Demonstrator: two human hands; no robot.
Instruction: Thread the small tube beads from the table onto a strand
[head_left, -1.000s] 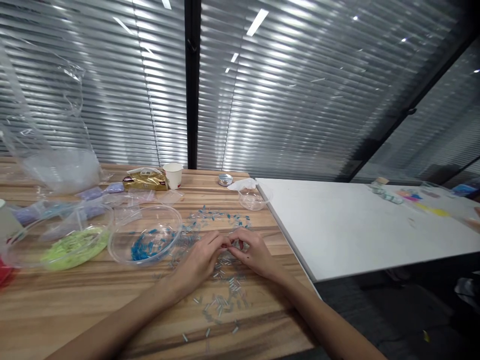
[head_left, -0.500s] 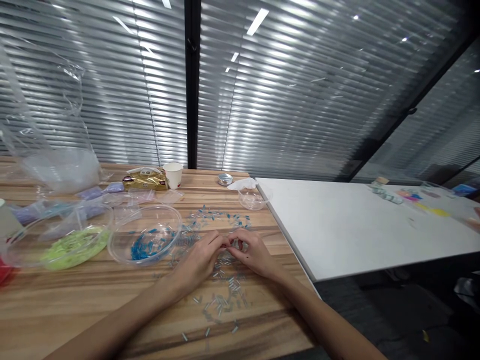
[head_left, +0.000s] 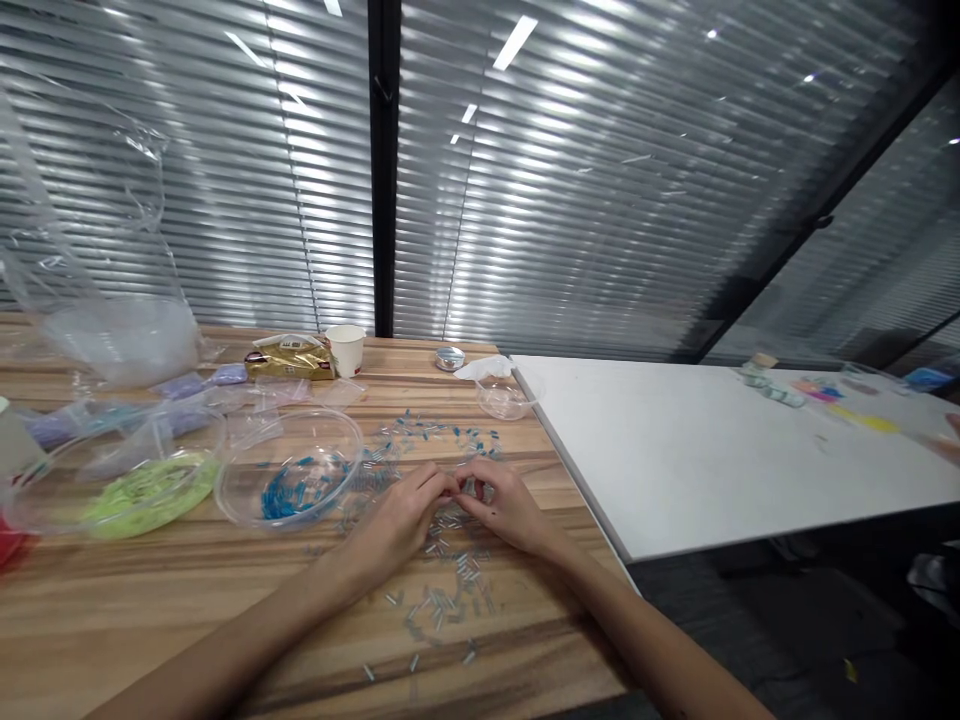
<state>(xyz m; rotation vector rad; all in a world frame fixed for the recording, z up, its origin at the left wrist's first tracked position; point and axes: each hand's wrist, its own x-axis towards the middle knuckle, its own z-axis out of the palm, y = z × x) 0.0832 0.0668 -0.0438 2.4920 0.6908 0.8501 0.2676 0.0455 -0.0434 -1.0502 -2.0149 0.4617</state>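
Note:
My left hand (head_left: 409,515) and my right hand (head_left: 506,503) meet fingertip to fingertip over the wooden table (head_left: 315,640). Both are pinched closed, and whatever lies between the fingertips is too small or hidden to make out. Around and beneath them, many small clear tube-like pieces (head_left: 466,568) are scattered on the wood. Some blue pieces (head_left: 409,420) lie among them beyond the hands. To the left of my left hand stands a clear round bowl (head_left: 352,420) with blue pieces (head_left: 289,498) in its bottom.
Another clear bowl (head_left: 22,510) holds yellow-green pieces (head_left: 150,492). Behind are a gold packet (head_left: 289,362), a paper cup (head_left: 346,352), a small round tin (head_left: 450,358) and a small clear bowl (head_left: 506,405). A white table (head_left: 712,450) adjoins at right.

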